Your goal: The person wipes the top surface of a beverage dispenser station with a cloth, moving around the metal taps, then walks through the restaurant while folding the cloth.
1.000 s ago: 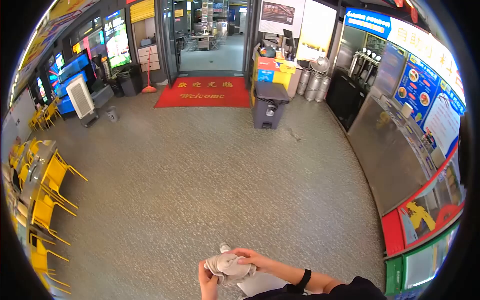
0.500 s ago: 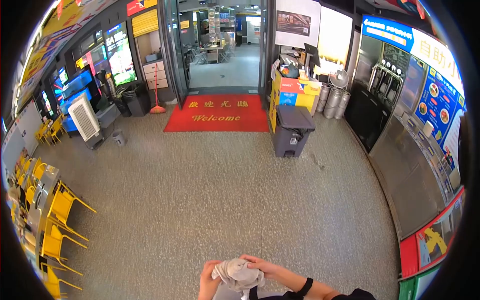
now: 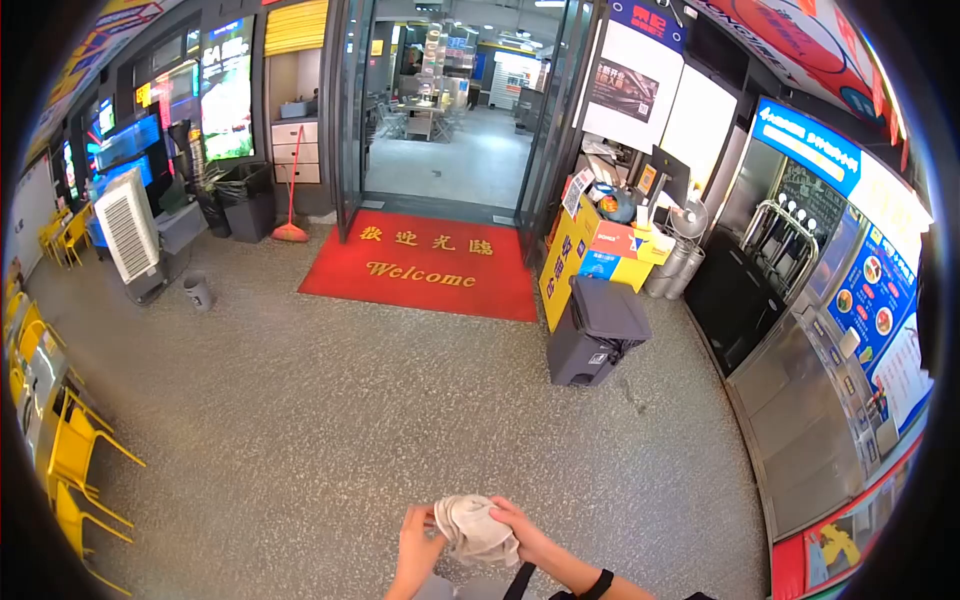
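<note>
A crumpled light grey cloth (image 3: 474,530) is bunched up in front of my body, low in the head view. On its right side my right hand (image 3: 518,530) grips it, thumb on top and the other fingers hidden underneath. My left hand (image 3: 418,540) is at the cloth's left edge, its fingers curled against the fabric. A black band circles my right wrist.
Ahead lies a red welcome mat (image 3: 420,265) before an open glass doorway. A grey lidded bin (image 3: 598,330) stands by a yellow counter (image 3: 570,262). Yellow chairs (image 3: 85,450) line the left, a steel counter (image 3: 800,420) the right. A red broom (image 3: 291,232) leans near the door.
The view has tilted and shifted closer to the doorway, with the mat and bin now lower in view. Both hands still hold the cloth, which is turned and bunched differently.
</note>
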A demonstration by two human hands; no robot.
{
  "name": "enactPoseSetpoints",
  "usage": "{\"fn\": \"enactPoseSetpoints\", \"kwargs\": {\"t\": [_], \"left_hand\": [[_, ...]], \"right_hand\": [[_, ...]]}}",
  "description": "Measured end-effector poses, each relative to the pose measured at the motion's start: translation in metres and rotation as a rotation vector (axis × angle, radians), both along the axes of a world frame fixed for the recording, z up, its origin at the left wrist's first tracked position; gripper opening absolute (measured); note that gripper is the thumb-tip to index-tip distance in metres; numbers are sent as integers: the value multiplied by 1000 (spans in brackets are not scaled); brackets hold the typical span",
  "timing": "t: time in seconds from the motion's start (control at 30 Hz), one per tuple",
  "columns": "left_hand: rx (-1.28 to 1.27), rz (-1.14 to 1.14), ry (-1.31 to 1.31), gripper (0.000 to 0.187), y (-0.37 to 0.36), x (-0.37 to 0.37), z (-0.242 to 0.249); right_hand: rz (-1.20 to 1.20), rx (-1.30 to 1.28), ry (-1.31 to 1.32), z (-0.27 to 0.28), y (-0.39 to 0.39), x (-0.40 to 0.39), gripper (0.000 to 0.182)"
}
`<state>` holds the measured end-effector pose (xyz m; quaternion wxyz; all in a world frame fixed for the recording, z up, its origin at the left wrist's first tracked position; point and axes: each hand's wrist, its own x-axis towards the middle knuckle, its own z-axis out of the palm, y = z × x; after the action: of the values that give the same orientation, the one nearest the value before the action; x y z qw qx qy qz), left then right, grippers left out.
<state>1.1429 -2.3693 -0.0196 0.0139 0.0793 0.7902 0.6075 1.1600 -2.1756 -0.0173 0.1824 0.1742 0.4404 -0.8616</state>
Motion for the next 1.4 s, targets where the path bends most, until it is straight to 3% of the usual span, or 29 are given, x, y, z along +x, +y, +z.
{"fn": "enactPoseSetpoints", "kwargs": {"t": [0.1,0.13,0.23,0.27,0.37,0.4,0.5,0.6,0.73,0.83,0.93,1.03,1.07,1.17,1.27,1.4], "left_hand": [[161,9,-128,37,-1,-75,11],[90,-35,-153,42,-5,-99,6],[418,-155,-363,51,0,-166,-6],[441,-240,-376,62,3,-190,-28],[465,-163,-458,67,24,-269,-46],[463,-155,-474,71,28,-301,-42],[353,-94,-481,70,33,-411,-45],[369,-111,-458,65,49,-524,-19],[239,-192,-438,68,71,-655,25],[372,-186,-403,69,83,-736,26],[341,-168,-439,66,86,-825,30],[252,-193,-390,62,83,-933,8],[261,-214,-363,62,83,-968,-3],[310,-311,-376,66,77,-1086,-6],[267,-398,-403,69,77,-1200,19],[151,-544,-349,76,78,-1334,51]], "right_hand": [[-129,158,65,17,-2,-73,20],[-177,181,101,16,-2,-95,21],[-233,321,122,6,1,-165,21],[-217,334,116,1,3,-190,22],[-76,558,273,-22,5,-277,23],[-84,626,390,-29,5,-310,25],[-20,576,404,-38,19,-412,25],[27,634,285,-20,33,-515,26],[101,703,484,13,64,-645,26],[257,726,479,34,78,-733,22],[180,729,594,22,78,-821,25],[-50,478,588,-1,72,-923,24],[-105,303,416,-5,70,-958,24],[69,517,488,-10,80,-1068,27],[28,556,391,3,78,-1171,27],[41,737,464,39,82,-1285,24]]}}
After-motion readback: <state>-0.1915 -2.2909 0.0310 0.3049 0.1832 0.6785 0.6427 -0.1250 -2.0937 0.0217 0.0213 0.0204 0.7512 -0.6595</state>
